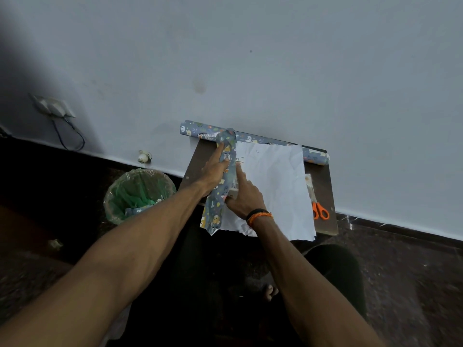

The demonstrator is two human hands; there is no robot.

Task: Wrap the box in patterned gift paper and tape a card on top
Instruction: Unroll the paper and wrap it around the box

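A cut sheet of gift paper (pixel 273 186) lies white side up on a small dark table (pixel 323 186). Its left edge (pixel 226 151), blue-grey with animal prints, is folded up over a box (pixel 236 171), of which only a strip with a barcode label shows. My left hand (pixel 213 171) presses this patterned flap against the box with straight fingers. My right hand (pixel 244 194) rests on the box and white paper, index finger extended along the flap's edge. No card is in view.
A roll of the same patterned paper (pixel 200 131) lies along the wall at the table's back. Orange-handled scissors (pixel 319 209) lie at the table's right. A lined bin (pixel 137 191) stands on the floor to the left. My legs are under the table's front edge.
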